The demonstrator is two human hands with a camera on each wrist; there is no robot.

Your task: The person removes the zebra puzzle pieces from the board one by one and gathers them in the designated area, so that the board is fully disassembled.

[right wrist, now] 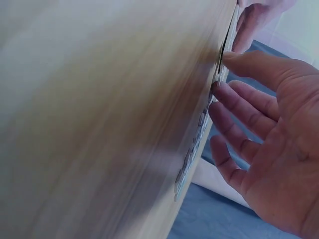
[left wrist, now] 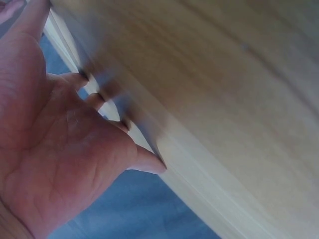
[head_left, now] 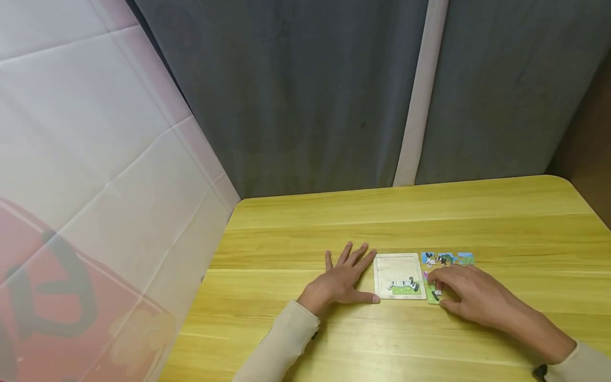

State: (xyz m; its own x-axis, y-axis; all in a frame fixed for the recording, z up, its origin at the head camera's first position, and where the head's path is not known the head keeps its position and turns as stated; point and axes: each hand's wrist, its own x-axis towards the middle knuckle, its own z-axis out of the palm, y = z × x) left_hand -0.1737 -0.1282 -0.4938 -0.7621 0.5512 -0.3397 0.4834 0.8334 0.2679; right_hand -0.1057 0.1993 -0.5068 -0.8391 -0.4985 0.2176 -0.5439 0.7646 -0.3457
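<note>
A square wooden puzzle board [head_left: 396,265] with a pale raised rim lies on the table, and a zebra puzzle piece [head_left: 406,287] sits at its lower right. My left hand [head_left: 341,278] is spread flat at the board's left side, thumb and a fingertip touching its edge. At the right side, my right hand [head_left: 477,294] has its thumb and index finger bent about a green puzzle piece [head_left: 434,296] lying beside the board. In the right wrist view the same hand [right wrist: 274,129] shows curled fingers at the thin pieces' edges. Part of that piece is hidden beneath the fingers.
More picture pieces [head_left: 429,258] with blue backgrounds lie right of the board, beyond my right hand. The wooden table [head_left: 305,228] ends at a grey curtain [head_left: 286,106] behind, with a white panel [head_left: 95,132] at the left.
</note>
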